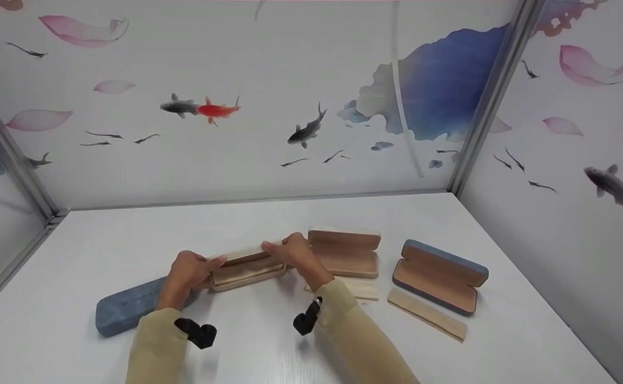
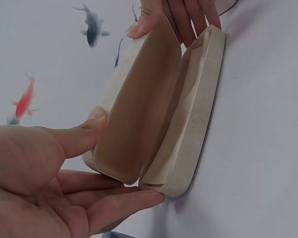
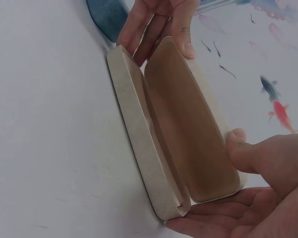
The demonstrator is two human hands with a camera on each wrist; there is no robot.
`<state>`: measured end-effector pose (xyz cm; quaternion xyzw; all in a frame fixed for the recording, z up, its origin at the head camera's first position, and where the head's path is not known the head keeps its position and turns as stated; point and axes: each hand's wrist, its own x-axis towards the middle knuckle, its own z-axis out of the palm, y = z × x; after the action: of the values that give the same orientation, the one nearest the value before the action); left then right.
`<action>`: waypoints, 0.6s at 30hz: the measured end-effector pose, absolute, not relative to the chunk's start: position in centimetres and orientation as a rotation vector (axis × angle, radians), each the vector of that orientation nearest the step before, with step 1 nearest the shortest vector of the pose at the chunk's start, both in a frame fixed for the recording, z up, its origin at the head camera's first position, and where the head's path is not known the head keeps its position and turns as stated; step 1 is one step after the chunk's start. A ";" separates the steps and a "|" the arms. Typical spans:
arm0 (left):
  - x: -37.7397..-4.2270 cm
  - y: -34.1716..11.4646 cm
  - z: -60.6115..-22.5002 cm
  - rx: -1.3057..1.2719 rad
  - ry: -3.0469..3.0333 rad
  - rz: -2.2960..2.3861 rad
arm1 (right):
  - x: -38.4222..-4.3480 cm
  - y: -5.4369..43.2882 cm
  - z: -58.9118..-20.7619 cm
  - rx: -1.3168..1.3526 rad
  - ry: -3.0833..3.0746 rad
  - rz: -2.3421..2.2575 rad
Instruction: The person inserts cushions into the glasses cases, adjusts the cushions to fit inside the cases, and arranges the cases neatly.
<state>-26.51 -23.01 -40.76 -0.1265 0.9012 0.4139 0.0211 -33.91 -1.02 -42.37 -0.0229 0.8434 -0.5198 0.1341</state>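
A cream glasses case (image 1: 251, 281) is held partly open between the two hands, its lid tilted up and its brown lining showing. My left hand (image 1: 186, 271) grips the left end, thumb on the lid and fingers along the base. At the right end my right hand (image 1: 303, 258) grips it the same way, its thumb (image 3: 242, 151) on the lid's outer edge. A folded beige cloth (image 1: 247, 270) lies in the base. Both wrist views show the case's pale outer wall (image 2: 201, 119) close to the white table.
Left of the hands is a closed blue glasses case (image 1: 127, 306), partly behind the left wrist. To the right stand an open cream case (image 1: 346, 262) and an open blue case (image 1: 439, 280). Folded cloths (image 1: 427, 316) lie before these. A printed wall (image 1: 258, 176) borders the table's back.
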 end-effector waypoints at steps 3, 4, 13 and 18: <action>-26.4 -23.1 -40.8 -0.379 2.806 1.262 | -33.9 -1.2 -42.6 -0.070 2.465 -1.503; -26.4 -23.1 -40.9 -0.379 2.804 1.265 | -33.9 -1.1 -42.7 -0.066 2.470 -1.501; -26.2 -22.4 -41.3 -0.394 2.845 1.295 | -33.9 -1.0 -42.9 -0.059 2.479 -1.500; -26.1 -22.4 -41.1 -0.402 2.836 1.312 | -34.0 -1.0 -42.9 -0.082 2.479 -1.520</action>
<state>-26.12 -22.45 -41.12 -0.1277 0.9002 0.4164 -0.0043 -33.96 -1.00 -42.90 -0.0281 0.8465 -0.5189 0.1159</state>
